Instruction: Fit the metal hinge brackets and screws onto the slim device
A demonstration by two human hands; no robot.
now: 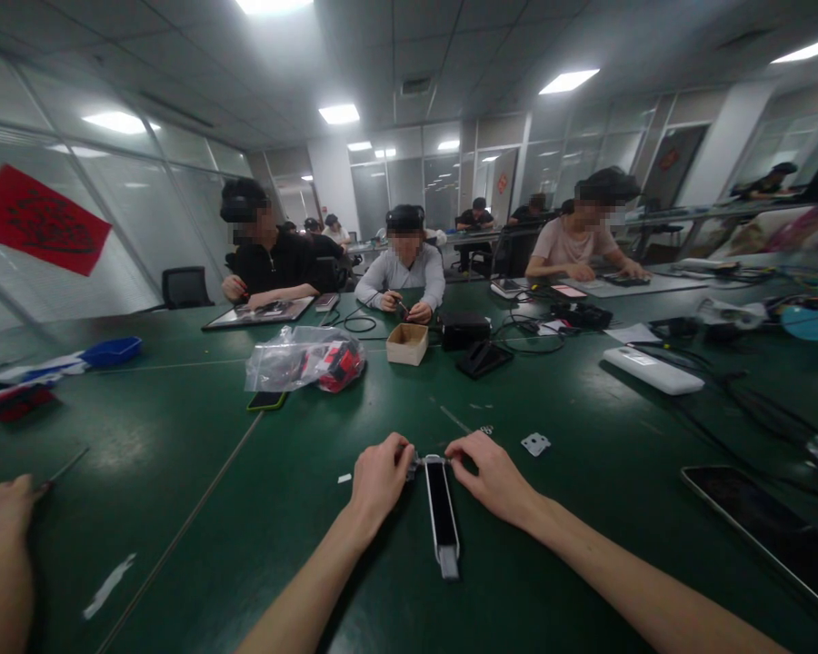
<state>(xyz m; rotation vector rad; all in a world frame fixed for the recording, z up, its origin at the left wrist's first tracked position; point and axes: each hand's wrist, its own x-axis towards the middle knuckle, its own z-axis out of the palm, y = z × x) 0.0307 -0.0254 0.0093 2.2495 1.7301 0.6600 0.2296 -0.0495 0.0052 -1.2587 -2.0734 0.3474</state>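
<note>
L hand (383, 472) at 11 o'clock of the slim white-framed device (442, 513), fingertips pinched on small grey part (415, 465) by its top end. R hand (483, 472) at 1 o'clock, thumb + fingertip close tog. at top R edge; can't tell if clamped on anything. Device flat on green table (245, 527), betw. forearms. Metal plate (535, 444) near, 2 o'clock.

This looks like an office used as a shared workroom: glass partitions (409, 174), ceiling light panels (339, 113), an office chair (185, 287), and several people sitting around a long green bench (245, 509) strewn with cables (750, 400) and small parts.
</note>
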